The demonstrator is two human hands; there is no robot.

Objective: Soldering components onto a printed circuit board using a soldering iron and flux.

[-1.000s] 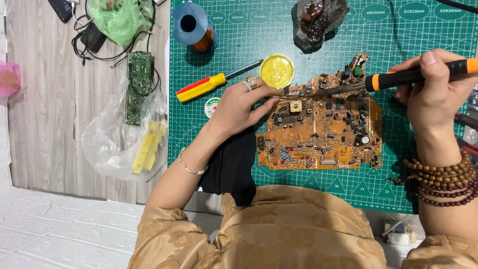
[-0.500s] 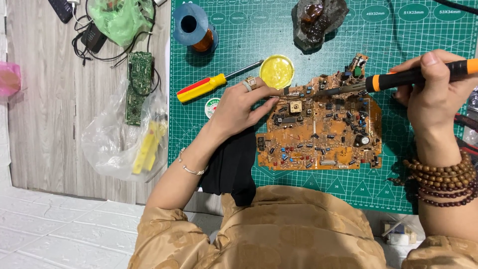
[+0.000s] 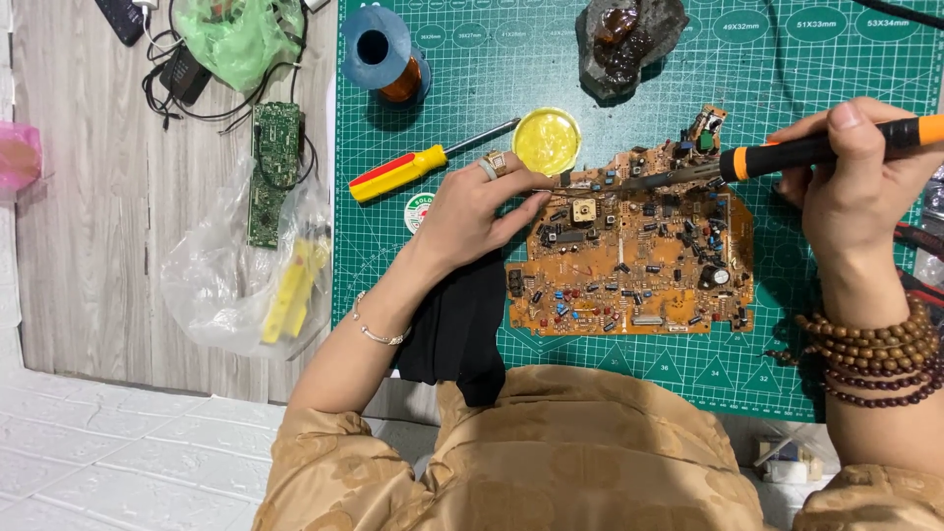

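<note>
- Where it lies on the green cutting mat [image 3: 551, 59], one orange circuit board [image 3: 634, 261] is steadied by the left hand [image 3: 477, 206], fingers pressed at its edge.
- One soldering iron [image 3: 787, 152] is gripped by the closed right hand [image 3: 855, 182].
- One screwdriver [image 3: 423, 165], one yellow flux tin [image 3: 546, 141] and one wire spool [image 3: 379, 54] are seen nearby.

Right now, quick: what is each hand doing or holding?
Left hand: fingers pinched together at the top edge of the brown circuit board; whatever it pinches is too thin to tell.
Right hand: closed around the soldering iron.
</note>
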